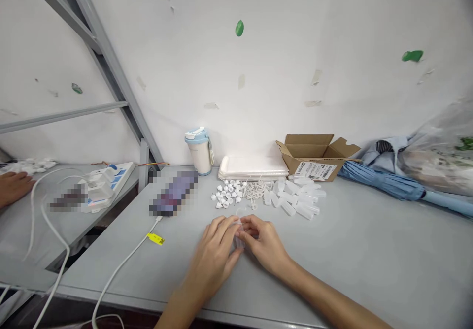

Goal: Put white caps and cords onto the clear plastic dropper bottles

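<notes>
Both hands meet at the middle of the table around a translucent plastic tube (239, 241). My left hand (216, 250) wraps it from the left with bent fingers and thumb. From the right, the fingertips of my right hand (265, 244) are pinched together at its upper part; fingers partly hide what they grip there. Just beyond the hands lie a pile of small white caps (227, 193), a heap of thin whitish pieces (254, 189) whose kind I cannot make out, and several loose translucent tubes (295, 198).
Behind the piles are a stack of white flat packs (253, 166), an open cardboard box (314, 156) and a tumbler (200, 154). A blurred-out phone (173, 193) with a white cable (125, 260) lies left. A folded blue umbrella (384, 181) lies right. Another person's hand (15, 186) rests far left.
</notes>
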A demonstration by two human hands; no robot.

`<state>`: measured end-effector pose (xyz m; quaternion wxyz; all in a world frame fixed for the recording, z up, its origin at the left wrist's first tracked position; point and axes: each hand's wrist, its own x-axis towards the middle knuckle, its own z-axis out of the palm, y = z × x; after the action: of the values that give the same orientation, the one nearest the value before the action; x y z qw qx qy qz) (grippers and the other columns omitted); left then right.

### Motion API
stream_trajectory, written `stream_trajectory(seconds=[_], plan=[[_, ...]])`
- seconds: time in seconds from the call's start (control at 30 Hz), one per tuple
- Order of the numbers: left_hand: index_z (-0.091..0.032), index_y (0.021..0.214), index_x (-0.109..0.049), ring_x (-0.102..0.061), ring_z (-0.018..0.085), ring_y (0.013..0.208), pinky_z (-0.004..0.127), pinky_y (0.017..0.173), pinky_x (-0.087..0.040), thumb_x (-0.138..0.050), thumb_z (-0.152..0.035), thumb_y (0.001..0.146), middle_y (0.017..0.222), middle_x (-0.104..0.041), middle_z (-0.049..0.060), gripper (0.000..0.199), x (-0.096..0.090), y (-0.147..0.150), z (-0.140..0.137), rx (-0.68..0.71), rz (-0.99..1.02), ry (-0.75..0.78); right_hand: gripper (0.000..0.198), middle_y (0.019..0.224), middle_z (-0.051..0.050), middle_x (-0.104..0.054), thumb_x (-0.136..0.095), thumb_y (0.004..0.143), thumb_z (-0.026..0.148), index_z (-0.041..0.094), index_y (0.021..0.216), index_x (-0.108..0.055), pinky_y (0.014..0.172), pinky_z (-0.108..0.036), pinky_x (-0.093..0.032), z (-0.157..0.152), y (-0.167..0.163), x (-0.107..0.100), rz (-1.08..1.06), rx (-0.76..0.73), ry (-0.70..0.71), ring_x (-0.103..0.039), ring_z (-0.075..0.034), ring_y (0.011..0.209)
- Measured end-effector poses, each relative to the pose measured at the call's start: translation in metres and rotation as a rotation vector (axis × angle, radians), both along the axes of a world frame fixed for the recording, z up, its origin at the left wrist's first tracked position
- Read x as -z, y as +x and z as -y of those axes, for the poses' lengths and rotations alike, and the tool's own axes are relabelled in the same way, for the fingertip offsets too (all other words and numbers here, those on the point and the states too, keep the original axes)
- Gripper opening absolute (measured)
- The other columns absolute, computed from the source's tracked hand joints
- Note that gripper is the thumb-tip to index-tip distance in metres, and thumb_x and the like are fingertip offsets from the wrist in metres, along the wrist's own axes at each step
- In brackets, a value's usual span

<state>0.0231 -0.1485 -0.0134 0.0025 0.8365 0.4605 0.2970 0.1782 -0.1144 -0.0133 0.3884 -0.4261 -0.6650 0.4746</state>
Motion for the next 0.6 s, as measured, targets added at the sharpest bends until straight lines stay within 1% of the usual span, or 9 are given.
stream_trajectory(seconds=[0.1, 0.17, 0.27, 0.33, 0.4, 0.47, 0.6], plan=[[-0.019, 0.109, -0.05, -0.05, 0.025, 0.109, 0.043, 0.092, -0.046, -0.061, -0.016, 0.077, 0.113, -0.058, 0.009, 0.034, -0.005, -0.013, -0.005, -0.014, 0.1, -0.094, 0.021, 0.071, -0.003, -0.068, -0.049, 0.086, 0.022, 0.013, 0.101, -0.06, 0.063, -0.028, -0.049, 0.003, -0.002, -0.001, 0.133, -0.085, 0.1, -0.062, -0.016, 0.063], [-0.021, 0.104, -0.053, -0.051, 0.024, 0.108, 0.042, 0.092, -0.047, -0.063, -0.018, 0.074, 0.11, -0.059, 0.007, 0.031, -0.011, -0.027, -0.01, -0.022, 0.141, -0.196, 0.025, 0.077, -0.004, -0.068, -0.048, 0.087, 0.019, 0.014, 0.108, -0.06, 0.068, -0.029, -0.05, 0.004, -0.003, -0.002, 0.233, -0.162, 0.206, -0.063, -0.016, 0.068], [-0.022, 0.104, -0.056, -0.05, 0.024, 0.111, 0.042, 0.096, -0.045, -0.062, -0.016, 0.072, 0.111, -0.06, 0.005, 0.034, -0.019, -0.046, -0.018, -0.016, 0.116, -0.33, 0.03, 0.105, -0.01, -0.064, -0.051, 0.087, 0.021, 0.015, 0.115, -0.058, 0.082, -0.033, -0.049, 0.005, -0.003, 0.001, 0.384, -0.228, 0.397, -0.061, -0.02, 0.092], [-0.023, 0.106, -0.057, -0.048, 0.024, 0.113, 0.042, 0.098, -0.043, -0.062, -0.017, 0.07, 0.113, -0.06, 0.005, 0.036, -0.022, -0.055, -0.022, 0.004, 0.093, -0.389, 0.037, 0.123, -0.014, -0.056, -0.052, 0.087, 0.024, 0.014, 0.123, -0.052, 0.091, -0.039, -0.044, 0.005, -0.002, 0.004, 0.505, -0.245, 0.501, -0.054, -0.024, 0.109], [-0.023, 0.108, -0.057, -0.048, 0.024, 0.114, 0.042, 0.099, -0.042, -0.062, -0.019, 0.071, 0.114, -0.06, 0.005, 0.037, -0.023, -0.06, -0.024, 0.018, 0.083, -0.433, 0.046, 0.133, -0.015, -0.049, -0.052, 0.087, 0.027, 0.013, 0.131, -0.044, 0.096, -0.044, -0.04, 0.005, 0.0, 0.005, 0.602, -0.265, 0.552, -0.047, -0.026, 0.119], [-0.024, 0.11, -0.057, -0.047, 0.024, 0.116, 0.041, 0.1, -0.041, -0.062, -0.022, 0.072, 0.116, -0.059, 0.005, 0.039, -0.023, -0.061, -0.025, 0.021, 0.084, -0.464, 0.052, 0.138, -0.015, -0.044, -0.05, 0.089, 0.03, 0.013, 0.136, -0.037, 0.098, -0.045, -0.038, 0.006, 0.001, 0.005, 0.651, -0.309, 0.568, -0.043, -0.026, 0.124], [-0.025, 0.113, -0.055, -0.046, 0.023, 0.119, 0.041, 0.103, -0.039, -0.061, -0.02, 0.073, 0.119, -0.057, 0.004, 0.041, -0.022, -0.058, -0.023, 0.011, 0.105, -0.511, 0.053, 0.142, -0.014, -0.04, -0.044, 0.092, 0.034, 0.013, 0.139, -0.032, 0.1, -0.046, -0.035, 0.008, 0.0, 0.004, 0.69, -0.364, 0.582, -0.036, -0.024, 0.13]])
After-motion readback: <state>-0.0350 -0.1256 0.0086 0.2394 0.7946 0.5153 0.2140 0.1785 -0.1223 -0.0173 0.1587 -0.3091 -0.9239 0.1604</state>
